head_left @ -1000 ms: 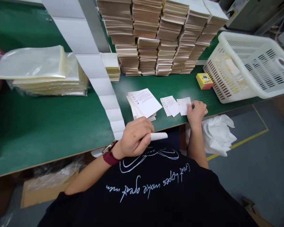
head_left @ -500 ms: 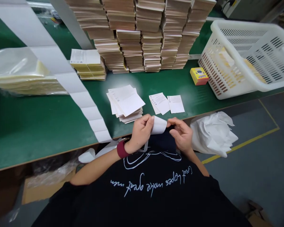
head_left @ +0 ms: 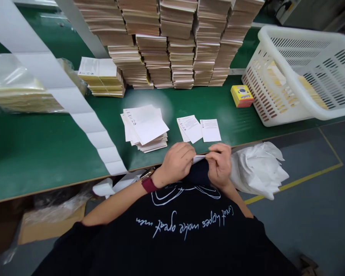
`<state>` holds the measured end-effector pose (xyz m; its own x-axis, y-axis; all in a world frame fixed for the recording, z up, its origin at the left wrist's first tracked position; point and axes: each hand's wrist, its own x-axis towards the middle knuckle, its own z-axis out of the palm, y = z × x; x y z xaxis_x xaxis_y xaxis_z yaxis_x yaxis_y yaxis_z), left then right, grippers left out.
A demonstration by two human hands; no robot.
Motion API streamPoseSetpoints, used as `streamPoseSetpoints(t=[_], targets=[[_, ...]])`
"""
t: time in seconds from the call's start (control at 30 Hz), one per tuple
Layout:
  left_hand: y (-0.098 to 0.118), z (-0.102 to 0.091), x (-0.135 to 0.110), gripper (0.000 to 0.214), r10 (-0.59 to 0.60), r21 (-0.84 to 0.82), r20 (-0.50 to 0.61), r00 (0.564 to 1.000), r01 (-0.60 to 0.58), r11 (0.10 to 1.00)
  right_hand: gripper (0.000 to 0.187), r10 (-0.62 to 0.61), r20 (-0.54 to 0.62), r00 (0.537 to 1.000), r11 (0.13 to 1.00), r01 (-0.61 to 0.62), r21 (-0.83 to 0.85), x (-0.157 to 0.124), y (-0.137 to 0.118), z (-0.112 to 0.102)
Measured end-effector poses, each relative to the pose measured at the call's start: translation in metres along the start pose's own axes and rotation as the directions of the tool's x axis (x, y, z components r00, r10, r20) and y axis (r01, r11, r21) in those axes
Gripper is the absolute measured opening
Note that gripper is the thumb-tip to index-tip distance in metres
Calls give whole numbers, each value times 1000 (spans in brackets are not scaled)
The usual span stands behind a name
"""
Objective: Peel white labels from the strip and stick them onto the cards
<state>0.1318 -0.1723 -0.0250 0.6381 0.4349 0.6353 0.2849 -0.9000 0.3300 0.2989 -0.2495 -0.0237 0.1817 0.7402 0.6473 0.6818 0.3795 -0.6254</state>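
Observation:
My left hand [head_left: 176,163] and my right hand [head_left: 220,164] meet just below the table's front edge, both pinched on a small white label [head_left: 199,158] held between them. The label belongs to a long white label strip [head_left: 83,120] that runs down across the green table [head_left: 46,153] and over its edge. Just beyond my hands lie two small printed sheets [head_left: 201,129]. A fanned pile of larger leaflets [head_left: 145,128] sits to their left.
Tall stacks of brown card packs [head_left: 172,42] fill the back. A white slotted basket [head_left: 301,73] stands at right, a small yellow box [head_left: 241,96] beside it. Clear bags [head_left: 14,88] lie at left. Crumpled white backing paper [head_left: 258,168] hangs off the table edge at right.
My right hand left the small sheets on the table and came to my left hand. Both hands now pinch the label, which has turned flatter and edge-on.

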Motion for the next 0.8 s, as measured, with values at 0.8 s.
streamPoseSetpoints(t=[0.8], targets=[[-3, 18, -1, 17, 28, 320, 160, 987, -78, 944, 8, 273, 432, 859, 960, -217, -175, 83, 64, 39]])
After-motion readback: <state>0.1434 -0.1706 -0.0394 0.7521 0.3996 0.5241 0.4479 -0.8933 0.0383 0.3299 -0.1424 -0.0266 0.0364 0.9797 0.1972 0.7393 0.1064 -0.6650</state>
